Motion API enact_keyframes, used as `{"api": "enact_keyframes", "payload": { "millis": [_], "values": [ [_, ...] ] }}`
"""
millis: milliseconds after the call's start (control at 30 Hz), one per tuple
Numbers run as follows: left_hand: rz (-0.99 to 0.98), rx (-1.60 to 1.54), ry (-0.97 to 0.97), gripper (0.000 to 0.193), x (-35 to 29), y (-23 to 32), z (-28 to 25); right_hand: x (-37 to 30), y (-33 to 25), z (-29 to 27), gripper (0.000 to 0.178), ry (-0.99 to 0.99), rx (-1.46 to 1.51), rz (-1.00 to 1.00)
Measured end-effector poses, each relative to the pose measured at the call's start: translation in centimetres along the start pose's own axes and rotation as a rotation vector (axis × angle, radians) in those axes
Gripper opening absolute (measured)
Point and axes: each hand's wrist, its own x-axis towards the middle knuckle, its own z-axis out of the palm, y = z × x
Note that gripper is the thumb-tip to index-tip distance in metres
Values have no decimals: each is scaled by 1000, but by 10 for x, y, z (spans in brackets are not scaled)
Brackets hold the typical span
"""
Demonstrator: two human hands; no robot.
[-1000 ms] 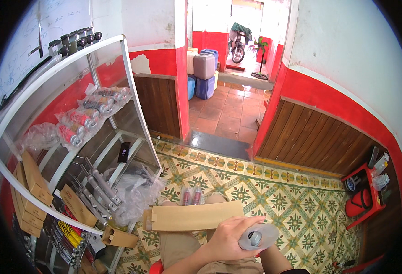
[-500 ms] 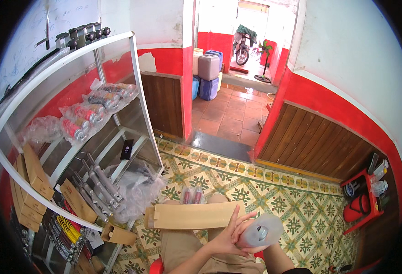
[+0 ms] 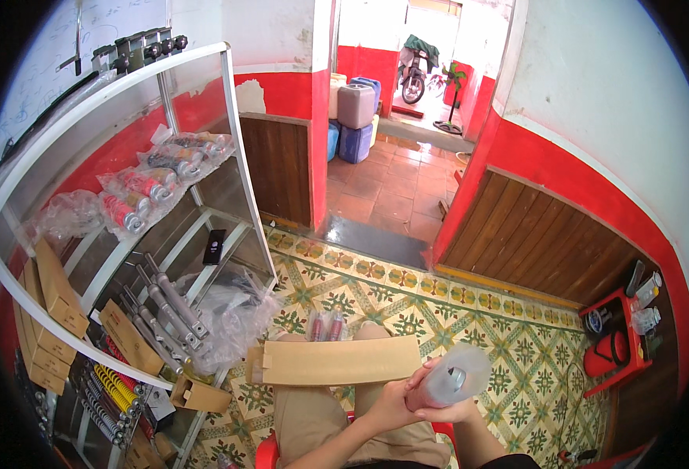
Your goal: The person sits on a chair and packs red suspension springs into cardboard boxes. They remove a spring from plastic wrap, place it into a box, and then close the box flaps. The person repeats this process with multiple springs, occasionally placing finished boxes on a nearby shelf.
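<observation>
Left hand and right hand both grip what's probably a shock absorber, but tipping that slick-looking plastic sleeve could let it slide out.

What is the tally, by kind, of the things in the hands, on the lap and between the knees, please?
Metal-ended part in a translucent plastic sleeve: 1
Long cardboard box: 1
Red plastic-wrapped cylinders, apparently shock absorbers: 2
Total: 4

Left hand now curled instead of spread, translucent-wrapped part shifted rightward
</observation>
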Motion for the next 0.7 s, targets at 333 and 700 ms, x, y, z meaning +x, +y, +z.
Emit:
{"api": "enact_keyframes", "payload": {
  "millis": [333, 700],
  "values": [
    [-43, 2, 1, 50, -3, 13, 2, 1, -4, 1, 58, -71, 3, -2],
    [-84, -138, 186, 70, -27, 14, 4, -4, 1, -4, 50, -3, 13, -36]
  ]
}}
